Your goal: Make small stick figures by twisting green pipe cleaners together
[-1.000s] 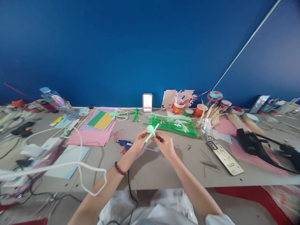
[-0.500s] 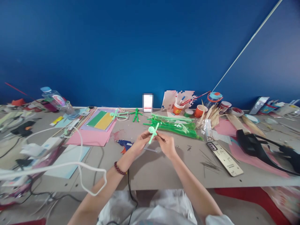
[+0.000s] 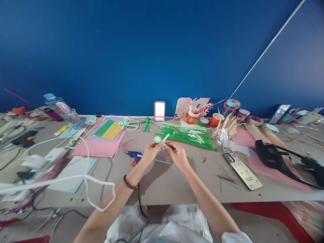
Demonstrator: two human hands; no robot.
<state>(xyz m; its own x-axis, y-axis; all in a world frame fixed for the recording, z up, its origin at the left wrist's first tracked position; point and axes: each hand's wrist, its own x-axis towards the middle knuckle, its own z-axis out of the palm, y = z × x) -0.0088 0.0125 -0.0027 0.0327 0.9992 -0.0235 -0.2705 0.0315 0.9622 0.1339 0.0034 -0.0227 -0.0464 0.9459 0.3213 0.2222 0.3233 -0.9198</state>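
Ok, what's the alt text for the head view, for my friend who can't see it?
Left hand and right hand hold a pale green piece above a cluttered table. Beyond are a green doll and stems; a glue gun lies nearby.

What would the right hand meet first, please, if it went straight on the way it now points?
Apart from the pale-green, fuzzy, coil-ended piece in hand, the bare right hand would most likely meet the bare left hand first, just ahead; depth between them is unclear.
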